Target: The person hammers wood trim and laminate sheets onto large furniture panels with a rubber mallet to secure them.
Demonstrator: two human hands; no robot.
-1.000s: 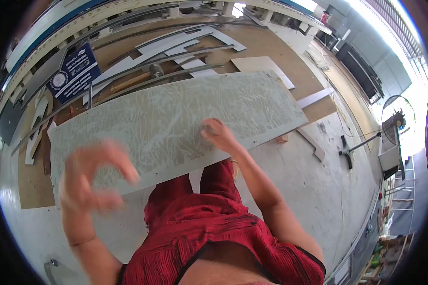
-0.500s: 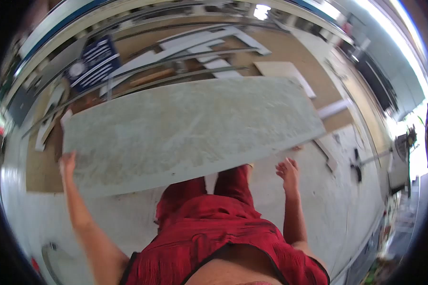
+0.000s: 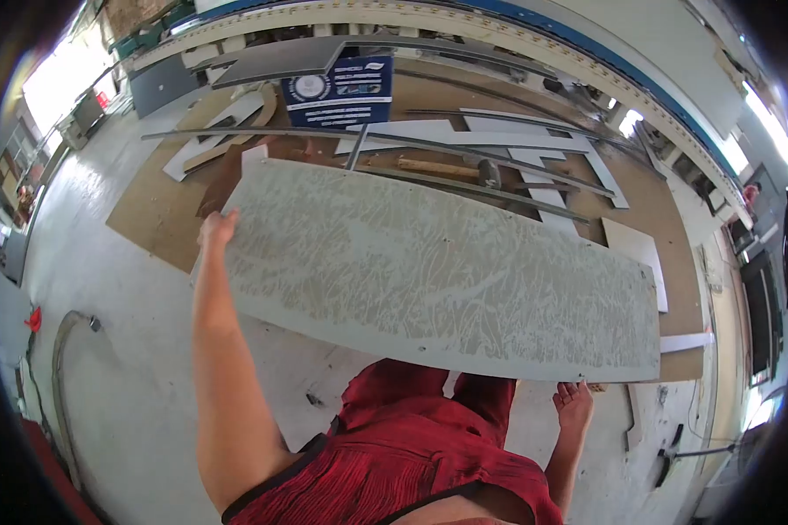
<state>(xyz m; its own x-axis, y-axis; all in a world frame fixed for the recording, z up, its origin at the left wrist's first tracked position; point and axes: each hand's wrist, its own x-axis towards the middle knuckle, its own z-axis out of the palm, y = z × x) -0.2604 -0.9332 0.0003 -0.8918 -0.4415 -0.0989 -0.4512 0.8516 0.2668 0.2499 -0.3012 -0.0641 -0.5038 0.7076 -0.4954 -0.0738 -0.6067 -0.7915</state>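
A long grey-green panel [image 3: 446,271] with pale streaky marks stretches across the view in front of me. At its left end, my left hand [image 3: 217,229] is closed round the edge, the thumb lying on the upper face. My right hand [image 3: 573,405] is at the near edge by the right corner, palm turned up. Its fingers are loosely extended, with the fingertips right at the rim. The panel's underside is hidden.
Beyond the panel, white board strips [image 3: 499,138], long metal bars [image 3: 534,166] and a hammer [image 3: 488,173] lie on brown sheeting [image 3: 149,214]. A blue printed sign [image 3: 341,98] stands behind. A hose [image 3: 59,376] curves across the floor at left, and a black-ended stand [image 3: 670,455] is at right.
The view has swung left, so the panel appears farther right and slants the other way. My right hand has come up to the near edge; my left hand keeps its hold.
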